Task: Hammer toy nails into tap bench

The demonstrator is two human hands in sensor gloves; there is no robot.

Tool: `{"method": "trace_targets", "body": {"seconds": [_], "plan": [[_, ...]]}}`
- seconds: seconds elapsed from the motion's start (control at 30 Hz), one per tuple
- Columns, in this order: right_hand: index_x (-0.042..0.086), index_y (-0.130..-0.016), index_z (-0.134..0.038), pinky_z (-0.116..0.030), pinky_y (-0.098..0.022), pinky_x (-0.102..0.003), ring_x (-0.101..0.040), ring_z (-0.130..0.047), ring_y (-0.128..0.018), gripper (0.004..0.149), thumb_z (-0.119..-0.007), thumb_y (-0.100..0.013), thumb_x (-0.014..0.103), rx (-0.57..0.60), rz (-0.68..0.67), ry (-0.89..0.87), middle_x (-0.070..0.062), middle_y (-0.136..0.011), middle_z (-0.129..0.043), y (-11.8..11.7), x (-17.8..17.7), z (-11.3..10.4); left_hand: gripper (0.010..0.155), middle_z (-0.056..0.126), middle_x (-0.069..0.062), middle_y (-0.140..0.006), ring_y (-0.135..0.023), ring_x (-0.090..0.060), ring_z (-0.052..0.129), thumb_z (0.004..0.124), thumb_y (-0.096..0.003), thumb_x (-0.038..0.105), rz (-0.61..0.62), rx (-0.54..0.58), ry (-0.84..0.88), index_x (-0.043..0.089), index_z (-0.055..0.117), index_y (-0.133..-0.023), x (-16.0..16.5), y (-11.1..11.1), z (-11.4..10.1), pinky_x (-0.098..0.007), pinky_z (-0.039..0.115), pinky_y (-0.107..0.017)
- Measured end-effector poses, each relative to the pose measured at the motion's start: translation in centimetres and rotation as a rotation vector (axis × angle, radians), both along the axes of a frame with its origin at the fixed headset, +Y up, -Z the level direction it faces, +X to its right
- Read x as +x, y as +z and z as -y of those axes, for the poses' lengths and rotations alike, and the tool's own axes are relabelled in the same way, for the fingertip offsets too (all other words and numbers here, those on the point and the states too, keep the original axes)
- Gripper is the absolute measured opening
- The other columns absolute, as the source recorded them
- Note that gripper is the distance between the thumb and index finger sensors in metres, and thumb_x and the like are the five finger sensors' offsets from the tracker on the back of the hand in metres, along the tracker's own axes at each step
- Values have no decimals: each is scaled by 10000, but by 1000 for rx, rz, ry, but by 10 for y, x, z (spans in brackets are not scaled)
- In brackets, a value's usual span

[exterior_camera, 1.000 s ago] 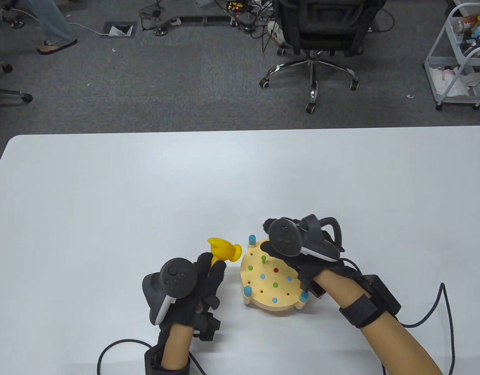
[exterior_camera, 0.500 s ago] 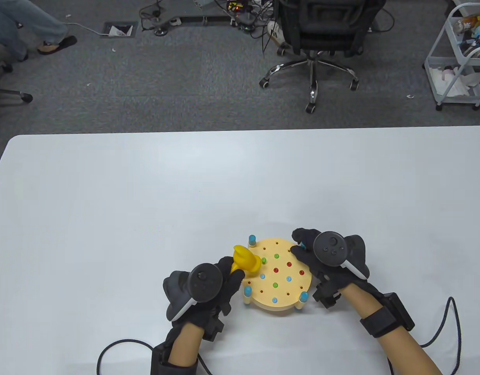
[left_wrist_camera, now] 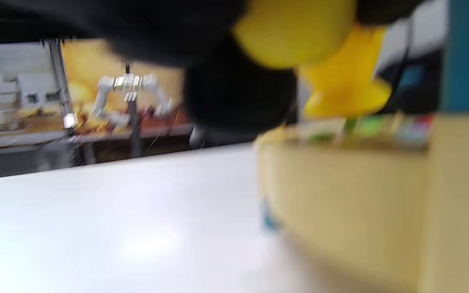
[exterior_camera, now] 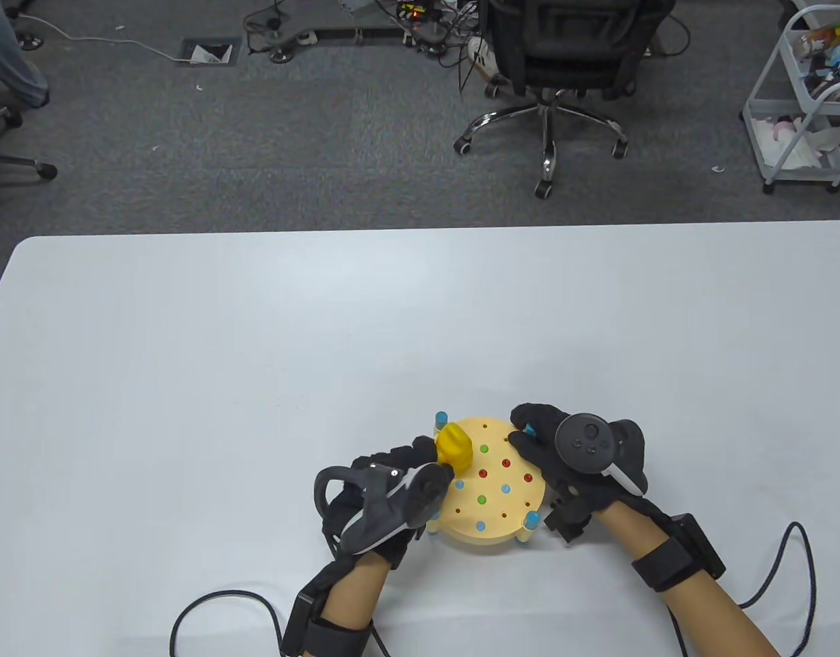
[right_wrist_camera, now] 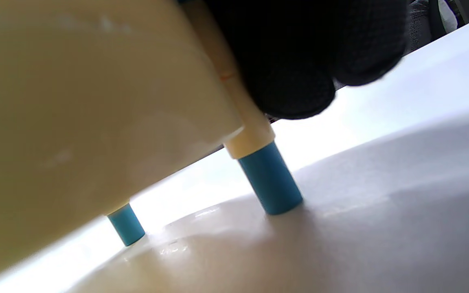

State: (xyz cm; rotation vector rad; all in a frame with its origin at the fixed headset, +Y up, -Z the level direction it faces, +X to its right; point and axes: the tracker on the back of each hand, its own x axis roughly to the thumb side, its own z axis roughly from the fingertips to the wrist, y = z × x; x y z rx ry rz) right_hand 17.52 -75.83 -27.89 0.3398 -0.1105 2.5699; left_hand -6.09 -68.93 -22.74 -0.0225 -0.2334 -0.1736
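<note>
Your left hand (exterior_camera: 386, 496) holds the light, rigid hammer (exterior_camera: 454, 446) by its handle; your right hand (exterior_camera: 563, 465) grips the toy's (exterior_camera: 492, 496) rim against sliding.

Your tap bench (exterior_camera: 492, 510) looks like pale, smooth wood with a matt face, its blue legs (right_wrist_camera: 270, 183) smooth plastic. The yellow hammer (exterior_camera: 454, 448) you hold reads as glossy plastic (blurred up close). Your gloves (right_wrist_camera: 299, 61) are black knitted cloth; the tabletop (exterior_camera: 256, 356) is smooth, faintly shiny white.
</note>
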Motion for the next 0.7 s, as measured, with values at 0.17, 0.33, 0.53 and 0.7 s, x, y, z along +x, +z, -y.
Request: {"method": "trace_targets", "body": {"seconds": [0.17, 0.33, 0.53, 0.7], "plan": [[222, -892, -655, -805, -459, -415, -265, -948, -567, 504, -669, -443, 451, -1, -2, 6, -115, -827, -829, 0, -1, 0, 603, 1076, -170, -349, 24, -233, 924, 698, -369, 536, 45, 50, -28, 147, 876, -794, 17, -3, -5, -396, 803, -33], [224, -892, -652, -805, -458, -414, -265, -949, -565, 502, -665, -445, 453, 0, -2, 9, -116, -827, -829, 0, -1, 0, 595, 1117, -193, -272, 65, -251, 926, 783, -329, 531, 110, 137, -32, 145, 996, -728, 23, 1, -8, -414, 809, -1], [225, -893, -649, -807, -456, -413, -263, -950, -563, 503, -662, -445, 455, 1, -1, 10, -114, -826, -830, 1, -1, 1, 599, 1061, -91, -386, -41, -183, 938, 646, -354, 590, 25, 413, 125, 239, 835, -802, 7, 13, -29, -361, 826, -98], [232, -901, -644, -807, -455, -412, -263, -950, -562, 510, -660, -445, 459, 3, 3, 4, -116, -826, -831, 1, -1, 1, 607, 1046, -108, -415, -68, -192, 942, 634, -387, 581, -221, 251, 471, 204, 808, -830, -50, 6, -14, -362, 819, -106]]}}
